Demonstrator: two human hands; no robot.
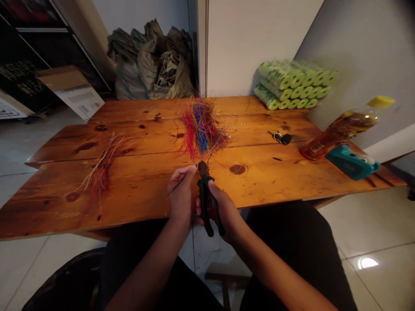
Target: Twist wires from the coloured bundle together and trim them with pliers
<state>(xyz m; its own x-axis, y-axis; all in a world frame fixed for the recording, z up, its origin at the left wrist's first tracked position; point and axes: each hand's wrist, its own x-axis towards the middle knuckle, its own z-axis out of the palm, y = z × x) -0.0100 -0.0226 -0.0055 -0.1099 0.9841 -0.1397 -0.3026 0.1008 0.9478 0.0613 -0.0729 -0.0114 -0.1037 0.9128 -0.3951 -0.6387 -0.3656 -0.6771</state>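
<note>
My right hand (220, 207) is closed round the black handles of a pair of pliers (205, 194), whose jaws point away from me over the wooden table (136, 190). My left hand (181, 192) pinches a thin wire next to the plier jaws, just over the table's front edge. A tangled heap of red and blue wires (199, 127) lies behind the pliers at the table's middle. Loose strands run from the heap toward the jaws. To the left lies a smaller bundle of red and pale stripped strands (102, 164).
Keys (282, 138) lie right of the heap. A bottle of amber liquid with a yellow cap (343, 129) and a teal tape dispenser (352, 162) sit at the right edge. Green rolls (292, 84) are stacked at the back right. Bags and boxes stand on the floor behind.
</note>
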